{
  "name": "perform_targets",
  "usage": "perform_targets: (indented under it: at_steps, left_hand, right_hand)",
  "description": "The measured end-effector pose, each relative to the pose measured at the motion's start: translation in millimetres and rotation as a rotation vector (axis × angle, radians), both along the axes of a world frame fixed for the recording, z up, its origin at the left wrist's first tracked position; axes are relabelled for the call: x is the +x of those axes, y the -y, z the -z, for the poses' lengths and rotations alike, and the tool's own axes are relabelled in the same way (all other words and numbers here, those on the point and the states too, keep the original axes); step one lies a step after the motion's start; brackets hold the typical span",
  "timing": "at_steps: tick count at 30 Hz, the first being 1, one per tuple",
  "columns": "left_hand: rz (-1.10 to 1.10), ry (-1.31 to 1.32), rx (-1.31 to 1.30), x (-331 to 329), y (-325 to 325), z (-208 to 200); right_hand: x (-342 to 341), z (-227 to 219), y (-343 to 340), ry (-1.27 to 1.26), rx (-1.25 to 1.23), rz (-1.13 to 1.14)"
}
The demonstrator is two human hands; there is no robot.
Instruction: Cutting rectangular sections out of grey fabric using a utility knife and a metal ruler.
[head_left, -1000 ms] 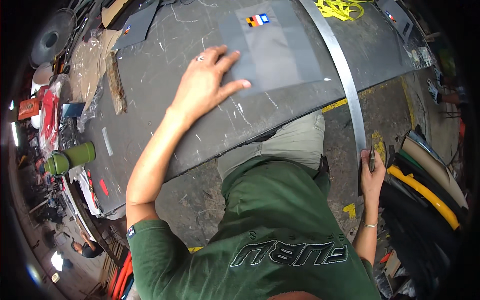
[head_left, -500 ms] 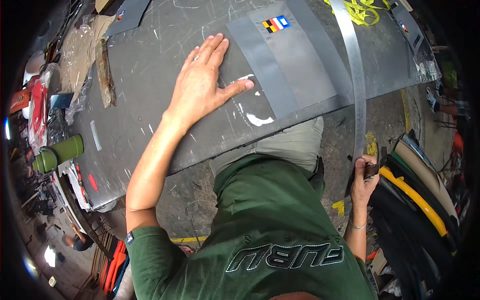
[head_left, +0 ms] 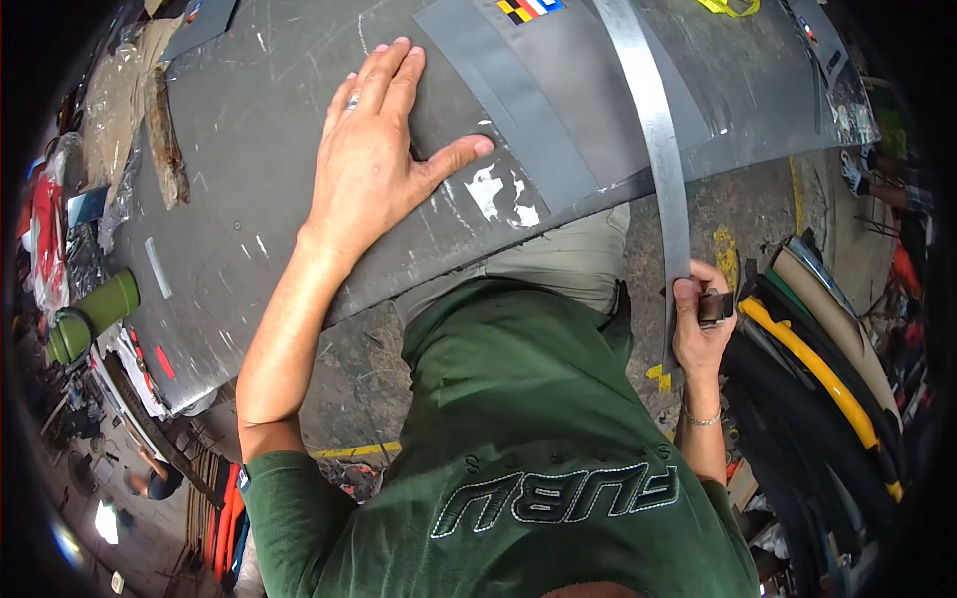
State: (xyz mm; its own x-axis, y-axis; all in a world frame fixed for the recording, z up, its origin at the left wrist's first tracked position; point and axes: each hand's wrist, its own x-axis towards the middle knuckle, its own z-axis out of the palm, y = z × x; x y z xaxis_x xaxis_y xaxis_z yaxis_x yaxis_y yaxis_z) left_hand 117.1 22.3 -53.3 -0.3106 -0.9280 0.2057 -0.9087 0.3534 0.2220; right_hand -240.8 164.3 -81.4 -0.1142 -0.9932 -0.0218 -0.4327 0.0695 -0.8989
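My left hand [head_left: 369, 169] lies flat on the dark, scratched tabletop [head_left: 259, 130], fingers stretched out and thumb spread, with nothing in it. To its right is a grey flat sheet [head_left: 588, 80] with a colourful flag patch [head_left: 528, 10] at its far end. A long metal ruler [head_left: 653, 120] crosses this sheet and sticks out past the table's near edge. Beyond that edge, my right hand [head_left: 703, 339] grips the ruler's near end. The same hand also has a small dark, shiny object [head_left: 716, 309] in its fingers; its kind is unclear.
A green bottle [head_left: 105, 304] lies at the table's left edge, near plastic wrapping [head_left: 60, 219]. Yellow tape [head_left: 730, 6] is at the far right. Rolls of material [head_left: 812, 349] stand on the floor at my right. Bare legs and a shoe [head_left: 854, 174] show at the far right.
My right hand has brought the ruler leftward, so it now lies further across the grey sheet. My left hand stays flat on the table. The whole view has shifted somewhat.
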Motion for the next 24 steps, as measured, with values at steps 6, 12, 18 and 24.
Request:
perform_targets:
  at_steps: [6,12,18,24]
  left_hand:
    - [-0.017,0.023,-0.007,-2.3,-2.7,-3.1]
    - [-0.033,0.018,0.012,-5.4,-4.9,-3.5]
    - [-0.021,0.032,0.037,-1.0,-0.4,-8.7]
    - [-0.041,-0.111,0.038,-6.4,4.1,-10.0]
  right_hand:
    - [1.6,-13.5,1.2,0.011,-0.008,-0.040]
    - [-9.4,-11.8,-9.7,-0.028,-0.038,-0.093]
    - [-2.7,-27.7,-13.5,-0.043,0.016,-0.292]
    - [12.5,-27.9,-14.7,0.001,0.089,-0.368]
